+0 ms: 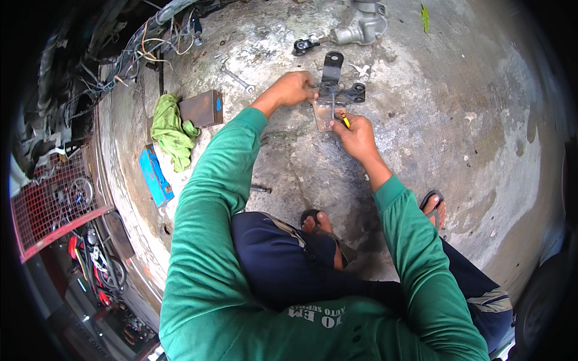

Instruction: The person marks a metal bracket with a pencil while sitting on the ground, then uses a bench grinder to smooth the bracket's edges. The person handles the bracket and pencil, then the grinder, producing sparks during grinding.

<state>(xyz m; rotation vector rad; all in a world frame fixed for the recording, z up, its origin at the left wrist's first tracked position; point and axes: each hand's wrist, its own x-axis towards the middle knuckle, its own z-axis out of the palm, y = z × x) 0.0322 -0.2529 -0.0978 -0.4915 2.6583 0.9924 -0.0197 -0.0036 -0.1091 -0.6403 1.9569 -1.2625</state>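
A dark metal bracket (pixel 333 75) with round eyelets lies on the stained concrete floor (pixel 457 102) in front of me. My left hand (pixel 293 88) grips its left side, fingers curled on the metal. My right hand (pixel 356 133) holds a yellow-handled screwdriver (pixel 345 120), its tip set against the lower plate of the bracket. Both my arms are in green sleeves. I am squatting, with my sandalled feet just below the bracket.
A grey metal gear unit (pixel 361 24) lies beyond the bracket. A spanner (pixel 236 79) lies at the upper left. A green rag (pixel 171 130), a brown box (pixel 201 108) and a blue box (pixel 155 176) sit at the left. Tangled wires (pixel 141 48) and a red mesh crate (pixel 51 204) are farther left.
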